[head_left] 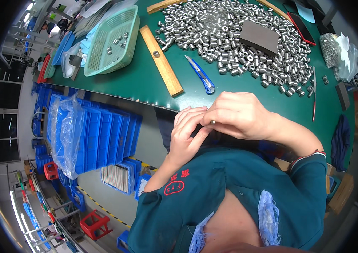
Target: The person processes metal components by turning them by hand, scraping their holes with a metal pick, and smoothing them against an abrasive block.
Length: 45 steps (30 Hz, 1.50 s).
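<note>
Evidently fingertip work on one piece. Both hands are together just off the bench's near edge, in front of the body.

Right hand (240,114): fingers curled and closed, gripping a small metal piece (212,122) – only its round end shows, at the fingertips. Left hand (187,130): fingers bent, tips up against the right hand's; cannot tell whether they also grip the piece.

On the bench (124,86): a heap of metal sleeves (196,29) spreads from the far edge toward the right side, a grey block (260,37) resting on it. Nearer the near edge, left of the heap, lie a blue knife (201,76) and a wood strip (164,71) with a single sleeve (156,54) on it. Basket (111,66) toward the left end, a few sleeves inside.

Step in hand, as judged: handling one piece by feel, the rest left alone. The next move calls for a firm right pinch and light left fingertips – a slip here would probably drop the piece past the edge.
</note>
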Available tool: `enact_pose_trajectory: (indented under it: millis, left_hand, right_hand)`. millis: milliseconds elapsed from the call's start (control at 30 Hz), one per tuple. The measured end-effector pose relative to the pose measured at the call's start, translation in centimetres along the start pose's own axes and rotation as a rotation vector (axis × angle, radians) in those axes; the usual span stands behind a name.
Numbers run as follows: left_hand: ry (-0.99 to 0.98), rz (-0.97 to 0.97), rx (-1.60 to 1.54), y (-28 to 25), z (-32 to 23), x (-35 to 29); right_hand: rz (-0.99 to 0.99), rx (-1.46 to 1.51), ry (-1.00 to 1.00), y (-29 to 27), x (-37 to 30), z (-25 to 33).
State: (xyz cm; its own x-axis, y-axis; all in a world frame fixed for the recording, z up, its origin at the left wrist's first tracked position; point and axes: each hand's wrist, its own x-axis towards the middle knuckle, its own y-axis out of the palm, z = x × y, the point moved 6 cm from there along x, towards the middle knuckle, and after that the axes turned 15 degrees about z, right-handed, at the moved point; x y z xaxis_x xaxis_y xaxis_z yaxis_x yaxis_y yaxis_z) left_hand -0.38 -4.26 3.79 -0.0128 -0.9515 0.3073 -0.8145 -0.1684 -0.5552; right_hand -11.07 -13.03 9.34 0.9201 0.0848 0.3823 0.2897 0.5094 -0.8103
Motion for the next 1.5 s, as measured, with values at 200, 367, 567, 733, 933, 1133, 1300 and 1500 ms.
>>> enact_pose_trajectory:
  millis: [200,367,567,733,933,1133,1300,1500]
  left_hand:
    - [-0.049,0.02,0.085,0.0,0.6,0.0]
    - [-0.025,-0.016,0.102,-0.3,0.4,0.1]
    - [-0.023,-0.033,0.095,-0.7,-0.1,0.2]
    - [-0.01,-0.042,0.133,-0.8,-0.1,0.2]
    - [-0.028,-0.075,0.124,-0.8,0.3,0.1]
    - [0.116,-0.2,0.345,-1.2,-0.4,0.2]
    - [0.186,-0.19,0.418,-0.6,-0.4,0.1]
    - [0.092,-0.174,0.131,-1.3,0.2,0.0]
  right_hand:
    - [-0.35,0.338,0.026,-4.9,-1.5,-0.8]
    - [-0.071,-0.16,0.374,-3.3,-1.2,-4.3]
    - [0.423,-0.545,0.646,0.2,-3.3,-7.8]
    - [0.426,-0.603,0.652,0.3,-3.5,-8.2]
    - [0.353,-0.072,0.463,1.4,-1.4,-5.1]
    - [0.431,1.092,0.566,6.2,-1.4,-4.4]
    - [0.236,1.548,0.637,7.6,-1.8,-4.5]
    - [0.188,1.44,0.536,6.7,-1.3,-4.8]
